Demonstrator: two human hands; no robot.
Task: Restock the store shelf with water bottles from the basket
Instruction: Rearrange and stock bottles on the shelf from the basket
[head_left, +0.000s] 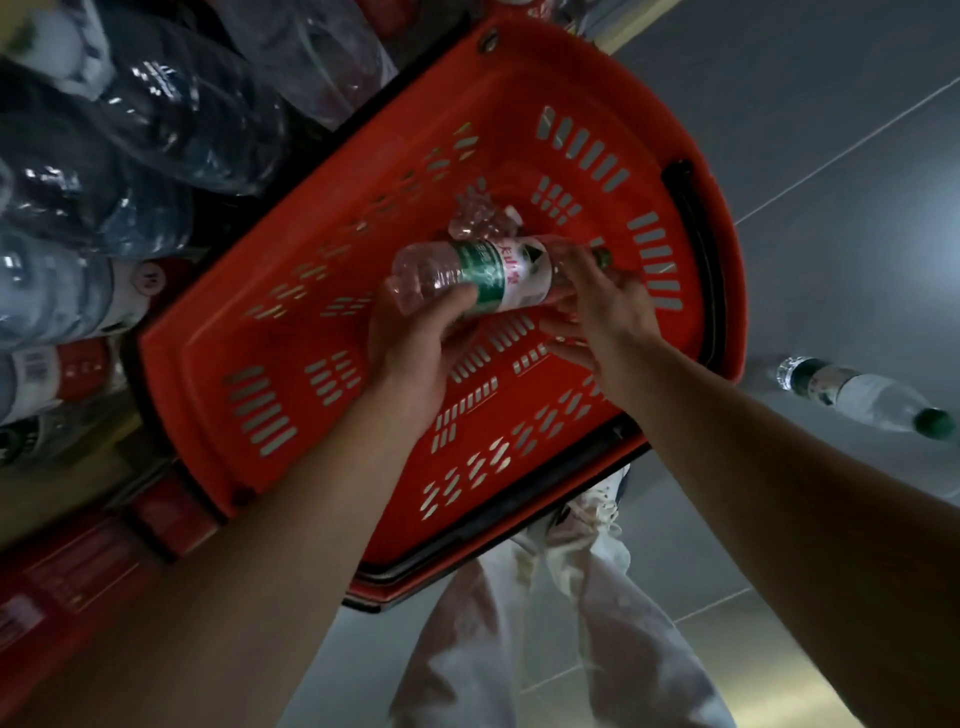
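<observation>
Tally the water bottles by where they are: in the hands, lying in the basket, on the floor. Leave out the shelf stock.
Held over the red basket by the left hand and right hand, water bottle: 1
Lying in the basket, second bottle: 1
On the floor, green-capped bottle: 1
Total: 3

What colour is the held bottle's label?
Green and white label, clearest in the head view.
</observation>
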